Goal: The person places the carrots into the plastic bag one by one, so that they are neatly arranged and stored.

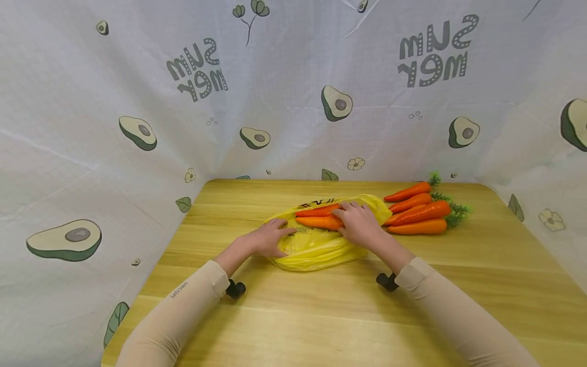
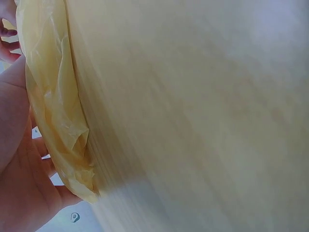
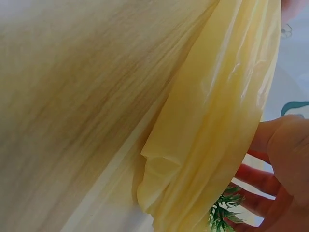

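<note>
A yellow plastic bag (image 1: 316, 255) lies on its side on the table, its mouth spread wide. Inside it two orange carrots (image 1: 316, 222) lie side by side, tips pointing left. My right hand (image 1: 362, 224) reaches over the bag's right part, with thumb and fingers round the thick end of the nearer carrot; the palm hides that end. At the bag's left end, my left hand (image 1: 268, 238) rests with fingers and thumb spread against the plastic. The right wrist view shows a green leafy top (image 3: 224, 208) between the bag's edge and the fingers.
Several more orange carrots (image 1: 419, 213) with green tops lie to the right of the bag, tips toward it. The wooden table (image 1: 298, 326) extends toward me. A white curtain (image 1: 293, 61) printed with avocados hangs behind the table's back edge.
</note>
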Demonstrator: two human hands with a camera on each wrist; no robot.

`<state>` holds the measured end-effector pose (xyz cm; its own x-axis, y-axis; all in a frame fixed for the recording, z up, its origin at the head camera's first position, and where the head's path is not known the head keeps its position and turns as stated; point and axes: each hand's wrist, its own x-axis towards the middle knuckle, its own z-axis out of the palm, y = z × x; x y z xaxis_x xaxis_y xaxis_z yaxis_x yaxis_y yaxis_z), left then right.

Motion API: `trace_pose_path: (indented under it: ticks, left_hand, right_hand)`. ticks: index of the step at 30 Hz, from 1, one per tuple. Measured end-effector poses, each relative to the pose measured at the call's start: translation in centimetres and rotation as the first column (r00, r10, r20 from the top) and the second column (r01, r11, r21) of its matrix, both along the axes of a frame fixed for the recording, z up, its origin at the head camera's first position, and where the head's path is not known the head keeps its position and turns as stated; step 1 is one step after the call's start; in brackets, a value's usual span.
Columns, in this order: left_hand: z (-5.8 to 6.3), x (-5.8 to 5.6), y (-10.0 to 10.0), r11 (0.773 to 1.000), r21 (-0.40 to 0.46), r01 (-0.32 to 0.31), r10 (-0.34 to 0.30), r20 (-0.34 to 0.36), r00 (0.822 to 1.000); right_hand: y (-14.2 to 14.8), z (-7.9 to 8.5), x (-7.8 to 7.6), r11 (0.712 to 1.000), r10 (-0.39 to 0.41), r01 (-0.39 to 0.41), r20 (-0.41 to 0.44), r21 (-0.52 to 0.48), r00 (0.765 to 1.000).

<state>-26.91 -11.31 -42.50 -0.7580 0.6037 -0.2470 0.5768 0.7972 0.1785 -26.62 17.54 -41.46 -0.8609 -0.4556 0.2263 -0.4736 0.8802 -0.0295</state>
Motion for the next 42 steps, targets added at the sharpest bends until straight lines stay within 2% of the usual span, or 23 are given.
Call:
trace_pose_path:
  ticks: [15,18,22,26,30,33,37,42]
  left_hand:
    - [-0.1,0.0,0.0,1.0,0.0,0.001,-0.001,-0.006,1.0]
    - [-0.3,0.0,-0.1,1.0,-0.003,0.0,0.0,-0.005,1.0]
    - [-0.4,-0.1,-0.1,1.0,-0.012,0.0,0.0,-0.001,1.0]
    - [-0.4,-0.2,-0.1,1.0,-0.016,0.002,-0.002,-0.003,1.0]
    - [-0.4,-0.3,-0.2,1.0,-0.019,0.005,-0.005,0.001,1.0]
    - [-0.4,-0.3,-0.2,1.0,-0.022,0.006,-0.006,0.0,1.0]
    - [-0.4,-0.3,-0.1,1.0,-0.023,0.002,-0.003,-0.005,1.0]
    - [-0.3,-0.2,-0.1,1.0,-0.024,-0.003,0.003,0.002,1.0]
  right_hand:
    - [0.0,-0.2,0.0,1.0,0.012,-0.013,-0.023,-0.019,1.0]
    - [0.0,-0.2,0.3,0.998,0.054,-0.056,-0.042,-0.04,0.998]
    - [-0.1,0.1,0.9,0.981,0.159,-0.163,-0.05,-0.102,0.986]
    - [-0.1,0.3,1.4,0.957,0.243,-0.233,0.037,-0.175,0.969]
    - [0.1,0.3,1.7,0.952,0.258,-0.219,0.178,-0.213,0.95]
    - [0.4,0.3,1.7,0.953,0.259,-0.205,0.249,-0.222,0.933]
    - [0.6,0.4,1.5,0.96,0.236,-0.173,0.305,-0.22,0.923]
    - [0.8,0.4,1.4,0.967,0.208,-0.144,0.326,-0.21,0.922]
